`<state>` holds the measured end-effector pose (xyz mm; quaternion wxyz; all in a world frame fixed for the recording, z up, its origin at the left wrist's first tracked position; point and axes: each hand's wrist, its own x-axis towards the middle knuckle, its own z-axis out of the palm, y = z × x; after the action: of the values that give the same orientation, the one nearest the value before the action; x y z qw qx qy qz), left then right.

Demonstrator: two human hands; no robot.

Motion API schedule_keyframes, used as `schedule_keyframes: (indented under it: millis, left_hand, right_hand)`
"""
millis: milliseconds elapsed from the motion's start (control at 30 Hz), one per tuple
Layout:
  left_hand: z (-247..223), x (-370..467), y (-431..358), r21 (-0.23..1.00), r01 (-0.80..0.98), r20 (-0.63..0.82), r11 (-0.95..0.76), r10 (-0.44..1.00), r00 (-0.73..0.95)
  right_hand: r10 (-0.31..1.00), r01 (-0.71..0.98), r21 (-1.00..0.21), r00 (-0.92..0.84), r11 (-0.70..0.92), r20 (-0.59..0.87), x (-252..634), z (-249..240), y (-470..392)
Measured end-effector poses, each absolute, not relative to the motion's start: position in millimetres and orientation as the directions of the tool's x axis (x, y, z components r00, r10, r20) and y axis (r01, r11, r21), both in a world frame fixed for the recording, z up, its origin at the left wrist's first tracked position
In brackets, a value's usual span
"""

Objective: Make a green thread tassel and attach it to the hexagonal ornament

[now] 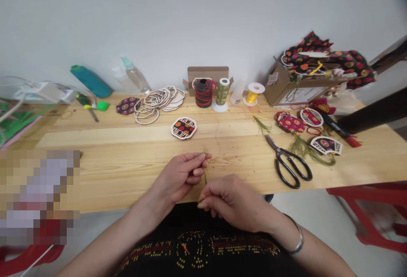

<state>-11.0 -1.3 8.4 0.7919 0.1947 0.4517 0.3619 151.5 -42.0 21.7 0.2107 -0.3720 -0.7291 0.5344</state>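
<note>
My left hand (182, 173) is closed in a pinch on a small bundle of green thread (205, 178) near the table's front edge. Loose ends fan out above its fingertips. Just below and to the right, my right hand (230, 198) is closed too, its fingertips pinched where the thread runs down to it; the grip itself is partly hidden. Beyond the hands lies a wood-framed fabric ornament (184, 128), patterned black and red. Black-handled scissors (288, 160) rest to the right.
At the back stand a dark red thread spool (203, 94), a green thread cone (221, 92) and a yellow thread spool (253, 94). Wooden frames (159, 101) are piled back left. A cardboard box (286, 88) holds fabric at right, near finished ornaments (311, 118). A screwdriver (87, 106) lies left.
</note>
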Motion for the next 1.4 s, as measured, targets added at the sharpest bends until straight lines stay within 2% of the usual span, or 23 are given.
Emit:
schedule_keyframes:
  millis: [367,433,533,600,667,733,833,967,1033,1200,1400]
  left_hand:
    - [10.4,-12.6,-1.6,0.727,-0.357,-0.524,0.587,0.81,0.265]
    - [11.2,-14.4,0.1,0.744,-0.355,-0.513,0.566,0.824,0.241]
    - [12.0,-16.3,1.6,0.756,-0.348,-0.504,0.555,0.832,0.231]
    - [12.7,-16.3,0.7,0.757,-0.335,-0.503,0.56,0.828,0.249]
    - [13.9,-15.0,-1.7,0.758,-0.307,-0.503,0.575,0.816,0.285]
    - [15.6,-13.0,-4.8,0.759,-0.263,-0.506,0.595,0.794,0.337]
    - [18.3,-9.9,-8.8,0.762,-0.201,-0.499,0.616,0.756,0.424]
    - [20.3,-9.2,-11.2,0.777,-0.118,-0.494,0.619,0.715,0.495]
    - [20.3,-10.0,-11.5,0.779,-0.083,-0.504,0.621,0.7,0.505]
    - [20.2,-10.9,-12.5,0.757,-0.039,-0.553,0.652,0.671,0.493]
    - [21.4,-9.6,-12.2,0.709,-0.076,-0.582,0.702,0.642,0.499]
  right_hand:
    - [0.737,0.3,-0.921,-0.676,0.247,-0.023,155.3,18.7,-40.5]
    - [0.689,0.213,-0.943,-0.725,0.256,0.023,163.1,23.2,-40.5]
    - [0.621,-0.082,-0.98,-0.763,0.184,0.18,178.7,31.2,-38.5]
    - [0.75,-0.222,-0.962,-0.607,0.161,0.265,186.5,33.1,-33.5]
    - [0.918,-0.159,-0.972,-0.332,0.175,0.219,188.9,29.9,-25.1]
    - [0.975,-0.017,-0.991,-0.176,0.134,0.135,185.9,22.0,-15.7]
    - [0.956,0.011,-0.999,-0.289,0.05,0.045,176.5,7.3,-6.2]
    - [0.86,-0.09,-0.976,-0.493,-0.199,-0.13,167.5,-4.2,-5.1]
    - [0.838,-0.116,-0.961,-0.522,-0.252,-0.157,166.2,-4.9,-5.7]
    - [0.869,-0.116,-0.97,-0.476,-0.212,-0.133,167.7,0.8,-4.1]
    - [0.914,-0.082,-0.982,-0.387,-0.168,-0.124,166.9,7.8,-3.9]
